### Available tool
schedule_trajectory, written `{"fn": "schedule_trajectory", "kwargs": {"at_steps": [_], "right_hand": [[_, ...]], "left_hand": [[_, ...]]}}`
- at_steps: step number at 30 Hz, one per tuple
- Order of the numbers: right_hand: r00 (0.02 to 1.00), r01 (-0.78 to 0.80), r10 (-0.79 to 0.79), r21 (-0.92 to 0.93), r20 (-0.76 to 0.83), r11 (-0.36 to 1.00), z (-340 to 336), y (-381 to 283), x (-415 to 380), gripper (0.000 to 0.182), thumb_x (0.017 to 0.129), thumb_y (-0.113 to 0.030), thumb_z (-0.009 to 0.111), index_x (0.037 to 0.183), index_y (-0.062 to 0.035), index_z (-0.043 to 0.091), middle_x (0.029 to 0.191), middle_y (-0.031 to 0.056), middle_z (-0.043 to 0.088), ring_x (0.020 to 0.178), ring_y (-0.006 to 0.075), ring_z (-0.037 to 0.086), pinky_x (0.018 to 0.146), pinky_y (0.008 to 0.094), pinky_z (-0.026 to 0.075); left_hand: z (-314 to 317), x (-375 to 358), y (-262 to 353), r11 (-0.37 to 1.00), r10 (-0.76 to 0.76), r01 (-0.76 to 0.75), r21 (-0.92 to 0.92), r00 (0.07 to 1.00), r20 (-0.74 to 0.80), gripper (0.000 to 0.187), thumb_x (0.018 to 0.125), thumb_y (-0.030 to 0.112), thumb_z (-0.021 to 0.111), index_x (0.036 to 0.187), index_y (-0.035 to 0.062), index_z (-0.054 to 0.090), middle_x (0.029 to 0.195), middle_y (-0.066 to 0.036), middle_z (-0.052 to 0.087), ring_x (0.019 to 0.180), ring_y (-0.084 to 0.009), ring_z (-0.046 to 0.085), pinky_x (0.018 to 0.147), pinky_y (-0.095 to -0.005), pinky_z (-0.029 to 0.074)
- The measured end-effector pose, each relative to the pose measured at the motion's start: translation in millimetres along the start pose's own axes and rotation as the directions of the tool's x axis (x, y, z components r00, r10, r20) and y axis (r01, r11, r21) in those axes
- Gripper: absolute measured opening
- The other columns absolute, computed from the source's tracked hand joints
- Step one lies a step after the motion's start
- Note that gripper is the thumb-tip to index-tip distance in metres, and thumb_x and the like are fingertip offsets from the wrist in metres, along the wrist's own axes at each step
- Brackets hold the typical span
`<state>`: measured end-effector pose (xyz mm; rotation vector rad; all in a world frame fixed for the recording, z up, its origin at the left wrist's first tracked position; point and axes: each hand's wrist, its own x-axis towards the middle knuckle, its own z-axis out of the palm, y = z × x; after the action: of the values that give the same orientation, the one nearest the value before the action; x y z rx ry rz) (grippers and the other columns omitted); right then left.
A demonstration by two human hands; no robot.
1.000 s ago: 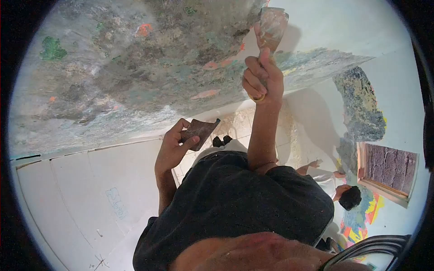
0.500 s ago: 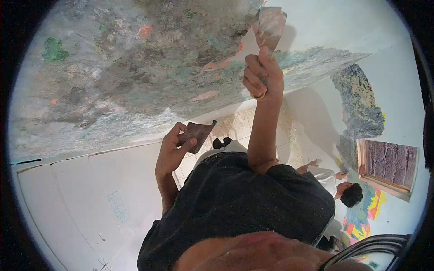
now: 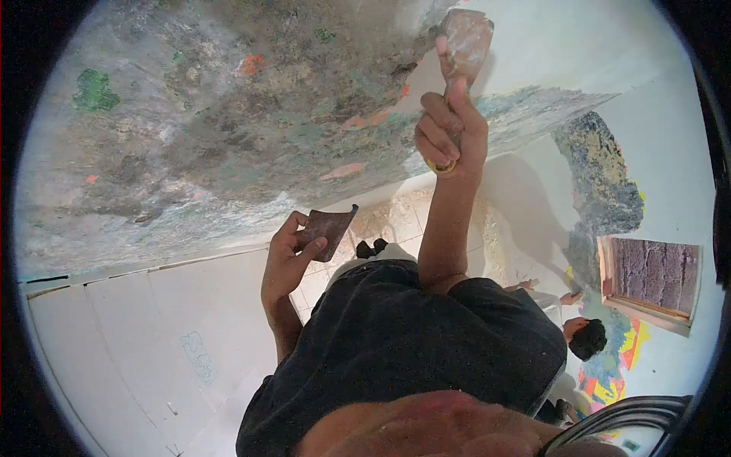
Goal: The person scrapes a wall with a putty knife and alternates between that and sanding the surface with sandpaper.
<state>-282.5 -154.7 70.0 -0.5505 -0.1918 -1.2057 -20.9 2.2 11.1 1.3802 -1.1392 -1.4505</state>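
Observation:
My right hand (image 3: 449,133) is closed around the handle of a putty knife (image 3: 467,44), index finger stretched along its blade. The wide blade is smeared with whitish residue and overlaps the wall (image 3: 266,114) where the scraped, mottled grey area meets white paint. Lower down, in front of my body, my left hand (image 3: 289,255) pinches a dark brown sheet of sandpaper (image 3: 327,232) between thumb and fingers. One edge of the sheet curls up, showing a bluish back at the corner.
Another person (image 3: 586,335) works at the adjoining wall on the right, one hand on a patchy area. A small wooden-framed window (image 3: 655,278) opens there onto brick. Below lies a tiled floor (image 3: 407,217) with debris along it. A white panelled surface (image 3: 152,335) stands at left.
My right hand and the putty knife have shifted slightly right across the wall. The left hand still holds the sandpaper in nearly the same place. The other person has moved slightly.

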Motion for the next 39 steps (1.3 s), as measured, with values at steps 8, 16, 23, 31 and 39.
{"fn": "schedule_trajectory", "kwargs": {"at_steps": [8,16,23,31,39], "right_hand": [[0.997,0.013,-0.015,-0.038,-0.072,0.999,9,2,0,0.049,0.106,-0.030,0.038,0.153,-0.0215,0.026,0.059,-0.0040,0.034,0.034,0.0060,0.030,0.028,0.0219,0.029],[0.991,-0.003,-0.026,-0.215,-0.132,0.977,0,3,-3,0.050,0.107,-0.032,0.034,0.155,-0.0245,0.020,0.059,-0.0035,0.034,0.034,0.0058,0.027,0.028,0.0209,0.028],[0.982,0.004,-0.047,-0.233,-0.182,0.972,5,-2,4,0.051,0.104,-0.033,0.043,0.152,-0.0255,0.027,0.057,-0.0047,0.033,0.033,0.0058,0.028,0.028,0.0216,0.027],[0.989,0.011,-0.041,-0.202,-0.144,0.979,5,0,5,0.055,0.102,-0.036,0.048,0.152,-0.0242,0.029,0.057,-0.0050,0.033,0.034,0.0062,0.030,0.029,0.0227,0.028],[0.887,-0.417,0.188,-0.559,-0.421,0.717,-32,39,-47,0.046,0.096,-0.028,0.062,0.139,-0.0161,0.049,0.062,-0.0042,0.046,0.039,0.0029,0.038,0.032,0.0206,0.028]], "left_hand": [[0,4,3,0.999,0.022,-0.021,-0.026,0.999,0.025,0.023,0.089,-0.002,0.064,0.103,0.0039,0.047,0.089,-0.010,0.071,0.082,-0.0089,0.062,0.073,-0.0262,0.051],[1,8,-1,1.000,0.024,-0.023,-0.018,0.999,0.048,0.024,0.089,-0.001,0.064,0.105,0.0031,0.048,0.092,-0.010,0.070,0.082,-0.0092,0.063,0.074,-0.0265,0.051],[-1,3,-3,1.000,0.000,0.001,-0.021,0.999,0.048,0.023,0.089,0.000,0.064,0.105,0.0032,0.047,0.091,-0.010,0.070,0.081,-0.0093,0.062,0.073,-0.0269,0.051],[-7,4,-6,0.997,0.023,-0.023,-0.072,1.000,0.006,0.023,0.090,-0.002,0.064,0.103,0.0045,0.047,0.091,-0.009,0.070,0.083,-0.0099,0.063,0.075,-0.0268,0.051],[5,11,-5,0.994,0.001,0.001,-0.107,1.000,0.013,0.024,0.088,0.000,0.068,0.104,0.0033,0.050,0.089,-0.009,0.070,0.078,-0.0091,0.063,0.067,-0.0247,0.051]]}}
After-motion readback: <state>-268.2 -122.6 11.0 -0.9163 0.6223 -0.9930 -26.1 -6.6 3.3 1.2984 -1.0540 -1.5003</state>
